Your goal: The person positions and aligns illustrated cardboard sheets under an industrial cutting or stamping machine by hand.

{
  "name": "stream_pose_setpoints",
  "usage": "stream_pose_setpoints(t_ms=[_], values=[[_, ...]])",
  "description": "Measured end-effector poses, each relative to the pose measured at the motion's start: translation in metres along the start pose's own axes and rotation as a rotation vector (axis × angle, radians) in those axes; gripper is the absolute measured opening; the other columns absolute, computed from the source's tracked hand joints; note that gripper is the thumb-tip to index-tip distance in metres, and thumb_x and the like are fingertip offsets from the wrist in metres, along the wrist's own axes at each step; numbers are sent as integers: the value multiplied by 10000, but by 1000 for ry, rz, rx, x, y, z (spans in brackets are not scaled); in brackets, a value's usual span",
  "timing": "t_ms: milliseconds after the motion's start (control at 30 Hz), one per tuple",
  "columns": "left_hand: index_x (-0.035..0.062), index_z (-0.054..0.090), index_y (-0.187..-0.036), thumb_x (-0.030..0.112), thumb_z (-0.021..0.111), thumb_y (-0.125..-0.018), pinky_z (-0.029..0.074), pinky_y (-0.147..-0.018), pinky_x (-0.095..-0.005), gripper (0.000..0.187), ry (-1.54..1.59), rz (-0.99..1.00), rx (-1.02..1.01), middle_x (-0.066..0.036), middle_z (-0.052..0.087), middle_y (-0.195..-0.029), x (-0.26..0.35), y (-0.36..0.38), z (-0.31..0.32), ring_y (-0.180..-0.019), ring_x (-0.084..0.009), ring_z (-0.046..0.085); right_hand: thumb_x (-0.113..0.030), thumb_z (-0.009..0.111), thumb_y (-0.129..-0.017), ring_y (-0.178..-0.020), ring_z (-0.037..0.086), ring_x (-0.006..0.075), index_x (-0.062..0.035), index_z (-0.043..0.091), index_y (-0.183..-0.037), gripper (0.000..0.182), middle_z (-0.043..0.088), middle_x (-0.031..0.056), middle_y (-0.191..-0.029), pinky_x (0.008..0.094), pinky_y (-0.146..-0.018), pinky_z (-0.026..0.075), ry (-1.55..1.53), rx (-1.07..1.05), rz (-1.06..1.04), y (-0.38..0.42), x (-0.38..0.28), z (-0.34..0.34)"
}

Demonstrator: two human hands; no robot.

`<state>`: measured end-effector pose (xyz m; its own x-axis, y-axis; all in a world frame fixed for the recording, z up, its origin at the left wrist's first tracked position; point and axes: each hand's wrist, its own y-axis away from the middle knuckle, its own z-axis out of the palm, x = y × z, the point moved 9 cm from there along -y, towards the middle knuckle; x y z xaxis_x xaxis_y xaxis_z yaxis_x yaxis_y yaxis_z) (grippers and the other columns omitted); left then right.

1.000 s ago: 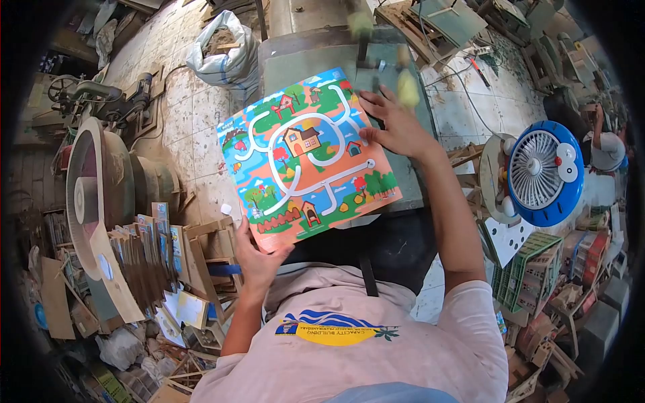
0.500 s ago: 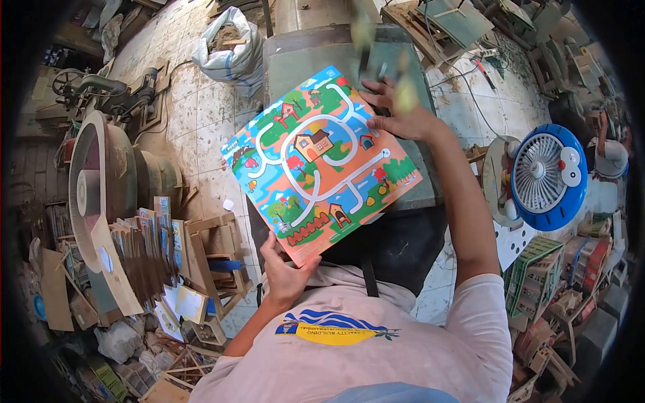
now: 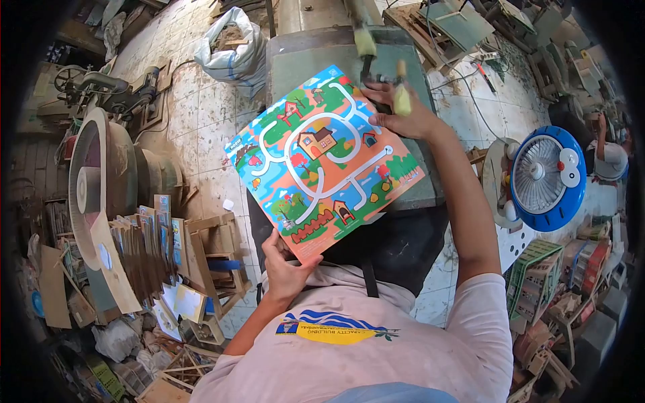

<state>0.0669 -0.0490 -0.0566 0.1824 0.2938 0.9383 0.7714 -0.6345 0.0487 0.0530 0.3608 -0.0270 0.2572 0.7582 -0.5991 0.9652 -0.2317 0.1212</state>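
A square, brightly printed maze board (image 3: 316,201) with white winding paths, small houses and trees lies tilted on the grey-green machine table (image 3: 295,60). My left hand (image 3: 287,270) grips its near corner, thumb on top and fingers at the edge. At the far right edge, my right hand (image 3: 406,119) holds the board with its thumb on the printed face; its other fingers are partly hidden behind the machine's parts. Right above that edge hangs a machine head with a yellowish-green piece (image 3: 365,43) and a dark metal holder. The point where it meets the board is hard to make out.
Left of me, a large round machine wheel (image 3: 87,188) stands near a stack of printed boards (image 3: 151,235). A white sack (image 3: 232,50) sits beyond the table's left side. At right are a blue fan (image 3: 547,178) and a green crate (image 3: 534,275). Another person is at the far right.
The board has shifted slightly to the right, with both hands staying on it. The machine head, blurred before, now shows more sharply.
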Motion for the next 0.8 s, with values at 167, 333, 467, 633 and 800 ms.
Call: stream_pose_setpoints(t_ms=[167,333,467,633,800], values=[[-82,242,-1561,11,962,-748,594,-936,-356,1090,43,-2,-5,-202,638,-1301,-9,-17,-18,-1112,-234,712,-447,763,-955,-1588,302,409,-97,547,-1551,724,468,118,-1659,504,-1270,328,47,110,-89,12,1,2],[-57,416,-1560,-27,905,-784,590,-911,-324,918,-42,11,2,-99,675,-1222,-33,-66,-79,-1039,-172,698,-478,749,-954,-1568,344,424,-79,562,-1532,727,501,133,-1630,514,-1259,339,49,218,-92,28,0,6],[-60,529,-1524,-38,797,-886,566,-846,-272,693,-16,-85,145,-61,696,-1121,-44,-121,-116,-961,-113,663,-541,779,-896,-1565,354,412,-75,565,-1528,814,493,160,-1629,531,-1269,301,133,257,-21,43,-10,8],[-53,472,-1573,10,721,-980,557,-855,-263,646,-156,9,179,-90,703,-1238,-58,-210,-136,-983,-99,668,-624,815,-814,-1559,369,397,-53,510,-1563,989,453,176,-1651,590,-1280,228,198,305,167,63,-38,14],[-50,459,-1581,48,651,-1056,535,-990,-296,568,-50,143,80,-156,621,-1495,-36,-264,-129,-1172,-151,666,-695,807,-766,-1577,348,352,-62,489,-1581,1080,425,148,-1675,629,-1285,187,180,424,321,66,-40,26]])
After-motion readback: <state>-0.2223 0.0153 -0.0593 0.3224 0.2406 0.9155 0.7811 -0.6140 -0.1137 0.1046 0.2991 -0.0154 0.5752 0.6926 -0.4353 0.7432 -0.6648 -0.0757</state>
